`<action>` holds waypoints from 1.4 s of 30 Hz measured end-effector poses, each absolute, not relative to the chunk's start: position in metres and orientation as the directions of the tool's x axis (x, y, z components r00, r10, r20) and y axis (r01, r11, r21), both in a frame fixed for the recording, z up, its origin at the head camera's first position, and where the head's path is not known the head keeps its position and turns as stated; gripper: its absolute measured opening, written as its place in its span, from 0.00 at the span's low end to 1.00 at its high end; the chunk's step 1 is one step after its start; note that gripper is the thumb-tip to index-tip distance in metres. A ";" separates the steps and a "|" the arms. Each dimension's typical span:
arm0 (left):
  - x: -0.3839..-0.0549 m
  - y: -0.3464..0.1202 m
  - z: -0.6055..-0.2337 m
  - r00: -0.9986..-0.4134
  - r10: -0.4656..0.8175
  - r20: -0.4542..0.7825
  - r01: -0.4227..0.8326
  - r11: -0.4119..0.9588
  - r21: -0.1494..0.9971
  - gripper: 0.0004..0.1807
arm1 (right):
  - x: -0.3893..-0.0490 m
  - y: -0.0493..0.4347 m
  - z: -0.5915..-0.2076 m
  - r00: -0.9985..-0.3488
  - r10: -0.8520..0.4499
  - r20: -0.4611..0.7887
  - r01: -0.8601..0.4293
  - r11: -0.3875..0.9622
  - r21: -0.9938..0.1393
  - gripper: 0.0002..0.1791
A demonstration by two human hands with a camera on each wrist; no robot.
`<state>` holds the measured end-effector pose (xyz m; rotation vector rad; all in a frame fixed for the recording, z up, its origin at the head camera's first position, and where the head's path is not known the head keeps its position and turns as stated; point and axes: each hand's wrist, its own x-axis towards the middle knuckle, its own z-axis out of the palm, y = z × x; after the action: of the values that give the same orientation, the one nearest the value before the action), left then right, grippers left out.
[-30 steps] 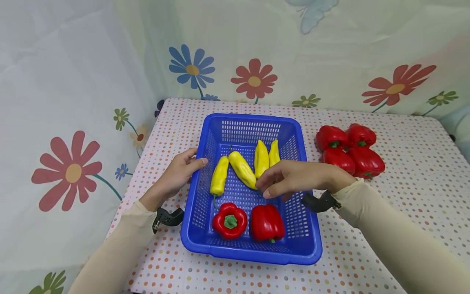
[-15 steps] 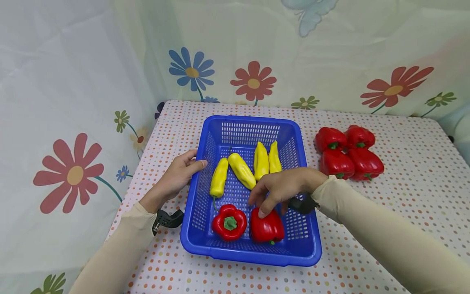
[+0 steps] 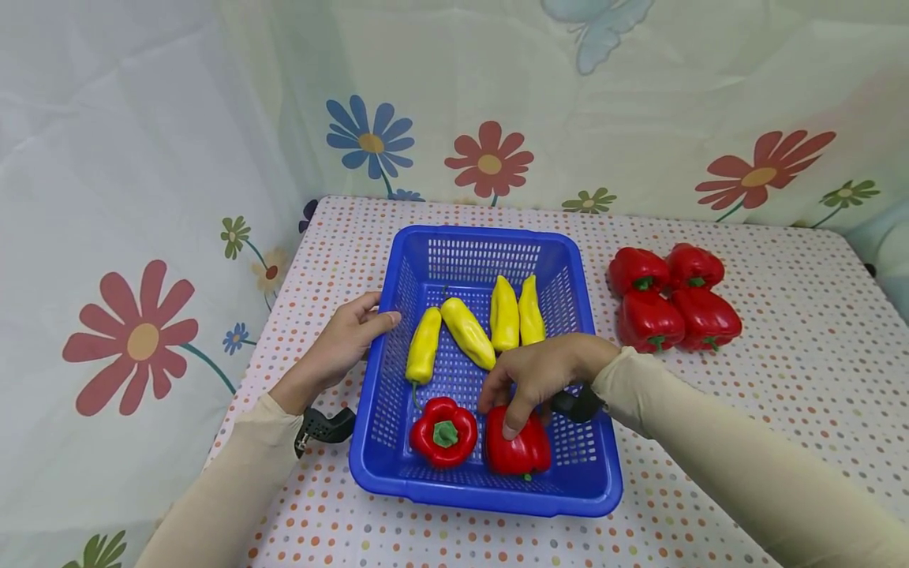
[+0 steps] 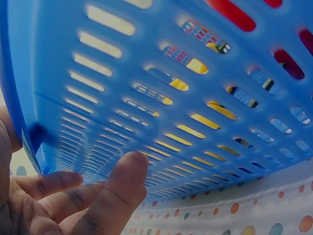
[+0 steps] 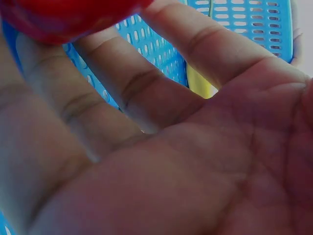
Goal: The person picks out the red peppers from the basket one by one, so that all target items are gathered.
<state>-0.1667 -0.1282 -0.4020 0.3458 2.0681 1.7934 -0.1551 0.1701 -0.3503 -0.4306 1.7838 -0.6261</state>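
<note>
My left hand [image 3: 339, 341] holds the left rim of a blue plastic basket [image 3: 490, 502], thumb over the edge. In the left wrist view its fingers [image 4: 128, 178] lie along the slotted outer wall. Inside the basket, my right hand [image 3: 540, 371] grips a red bell pepper [image 3: 524, 456] lying on its side, near corner, thumb on top. The right wrist view shows that pepper [image 5: 63, 17] against the fingertips, partly cut off. Left of it, another red bell pepper [image 3: 435, 446] stands stem up. Several yellow long peppers [image 3: 467, 331] lie farther back in the basket.
On the dotted tablecloth [image 3: 802, 379], right of the basket, several red bell peppers [image 3: 706, 315] sit close together. A flower-printed curtain [image 3: 604, 110] hangs behind and to the left of the table.
My right hand has moved down and toward me, from above the basket's middle onto the right-hand red bell pepper, and now grips it. The left hand has kept its hold on the rim.
</note>
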 end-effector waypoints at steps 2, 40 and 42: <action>-0.167 -0.128 -0.402 -0.896 0.426 -0.122 -0.061 0.153 0.986 0.28 | -0.155 0.170 -0.351 -0.290 -0.581 -0.761 0.029 0.789 -0.613 0.25; -0.166 -0.128 -0.403 -0.895 0.427 -0.131 -0.070 0.154 0.986 0.28 | -0.166 0.195 -0.324 -0.366 -0.655 -0.661 0.036 0.700 -0.714 0.33; -0.166 -0.128 -0.403 -0.895 0.426 -0.130 -0.070 0.155 0.985 0.28 | -0.165 0.200 -0.319 -0.386 -0.653 -0.651 0.047 0.691 -0.721 0.34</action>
<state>-0.1663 -0.1283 -0.4025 0.3403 2.0601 1.7906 -0.1650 0.1995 -0.3191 -0.4783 1.8257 -0.8131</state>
